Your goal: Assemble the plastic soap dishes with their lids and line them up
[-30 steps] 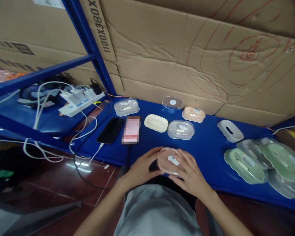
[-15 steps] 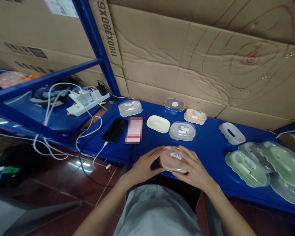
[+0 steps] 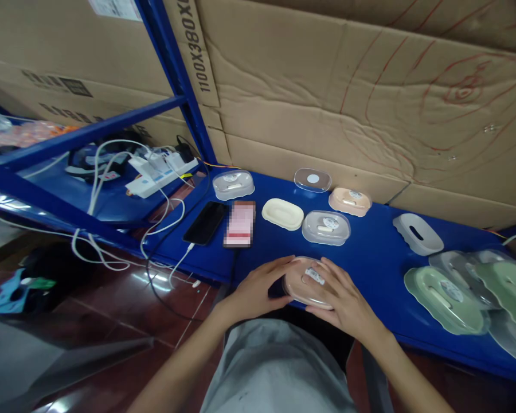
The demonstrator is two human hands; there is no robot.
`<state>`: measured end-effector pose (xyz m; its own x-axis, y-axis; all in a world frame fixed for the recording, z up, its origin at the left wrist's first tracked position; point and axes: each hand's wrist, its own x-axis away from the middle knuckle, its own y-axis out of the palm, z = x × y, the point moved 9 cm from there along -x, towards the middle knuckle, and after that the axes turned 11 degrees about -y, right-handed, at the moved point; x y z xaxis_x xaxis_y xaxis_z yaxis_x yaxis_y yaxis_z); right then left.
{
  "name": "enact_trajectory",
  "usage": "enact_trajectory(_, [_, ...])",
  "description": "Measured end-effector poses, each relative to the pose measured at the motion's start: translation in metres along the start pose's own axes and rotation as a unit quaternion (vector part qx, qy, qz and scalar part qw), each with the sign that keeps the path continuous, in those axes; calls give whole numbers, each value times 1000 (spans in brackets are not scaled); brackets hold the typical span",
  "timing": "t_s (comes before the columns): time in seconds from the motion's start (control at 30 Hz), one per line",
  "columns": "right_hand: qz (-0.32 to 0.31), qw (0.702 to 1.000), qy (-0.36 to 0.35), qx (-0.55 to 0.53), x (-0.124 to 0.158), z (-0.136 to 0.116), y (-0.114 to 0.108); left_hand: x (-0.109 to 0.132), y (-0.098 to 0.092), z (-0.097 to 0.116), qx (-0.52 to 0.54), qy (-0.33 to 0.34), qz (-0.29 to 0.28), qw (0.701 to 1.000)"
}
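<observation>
A pink soap box with a clear lid [image 3: 303, 282] rests on the front edge of the blue shelf [image 3: 370, 252]. My left hand [image 3: 258, 288] wraps its left end with curled fingers. My right hand [image 3: 346, 298] lies over its right side, fingers pressing on the lid beside a white label. Both hands grip the same box.
Behind stand a cream soap dish [image 3: 282, 213], a clear-lidded box [image 3: 325, 227], a pink box [image 3: 350, 201], a loose clear lid [image 3: 312, 179] and another clear box [image 3: 233, 184]. Two phones [image 3: 206, 222] lie left. Green boxes [image 3: 445, 291] pile at the right. A power strip [image 3: 161, 172] with cables sits far left.
My hands and the pink box have stayed in place at the shelf's front edge. The view has shifted slightly to the left.
</observation>
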<state>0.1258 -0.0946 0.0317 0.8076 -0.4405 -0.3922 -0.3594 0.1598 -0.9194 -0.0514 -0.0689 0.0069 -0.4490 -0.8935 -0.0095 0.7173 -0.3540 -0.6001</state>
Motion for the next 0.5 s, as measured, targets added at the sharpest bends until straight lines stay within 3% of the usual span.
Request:
enact_trajectory(0.13, [-22,999,28,14,14,-2,-5,-6,-12,8,7,26,-9,1000])
enact_trajectory(0.23, [-20,994,86,67,43,10,-19,-31,-36,8,-50,21,65,996])
enact_trajectory(0.3, [-7,983,140,121,66,31,-32,-54,-49,6,-137,-1,129,982])
enact_trajectory(0.37, [9,968,185,167,82,58,-47,-74,-53,3,-222,-35,160,961])
enact_trajectory(0.43, [27,958,208,193,84,86,-60,-84,-49,5,-283,-46,166,943])
enact_trajectory(0.5, [48,957,209,193,70,109,-71,-80,-42,10,-309,-42,164,936])
